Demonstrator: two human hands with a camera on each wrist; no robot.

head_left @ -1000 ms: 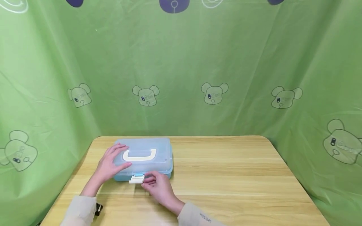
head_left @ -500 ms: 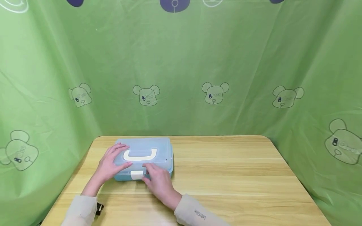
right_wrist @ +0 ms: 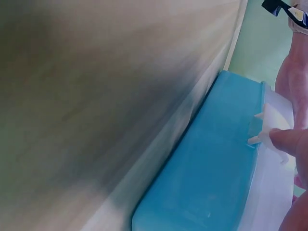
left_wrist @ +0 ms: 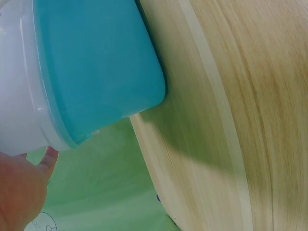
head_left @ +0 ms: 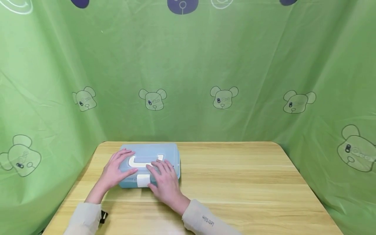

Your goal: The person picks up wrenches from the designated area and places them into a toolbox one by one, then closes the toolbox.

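A box with a blue base and a translucent lid (head_left: 152, 148) sits at the table's back left, its lid down. On the lid lies a white carrying handle (head_left: 142, 165). My left hand (head_left: 113, 171) rests on the lid's left end, thumb and fingers spread apart. My right hand (head_left: 167, 182) has its fingers on the lid by the handle's right part. In the right wrist view, its thumb (right_wrist: 286, 139) touches the white latch (right_wrist: 273, 120) across the front seam. From the left wrist, the blue base (left_wrist: 101, 62) shows, with a left fingertip (left_wrist: 50, 156) against the lid's edge.
The wood-grain table (head_left: 241, 182) extends to the right of the box. Green curtains (head_left: 188, 65) with bear-head prints surround it at the back and both sides. A black strap piece (head_left: 103, 216) shows at the left sleeve.
The white latch, sticking outward earlier, has swung up against the box front. My right fingers have moved from the latch's side up onto the lid. My left hand has stayed put.
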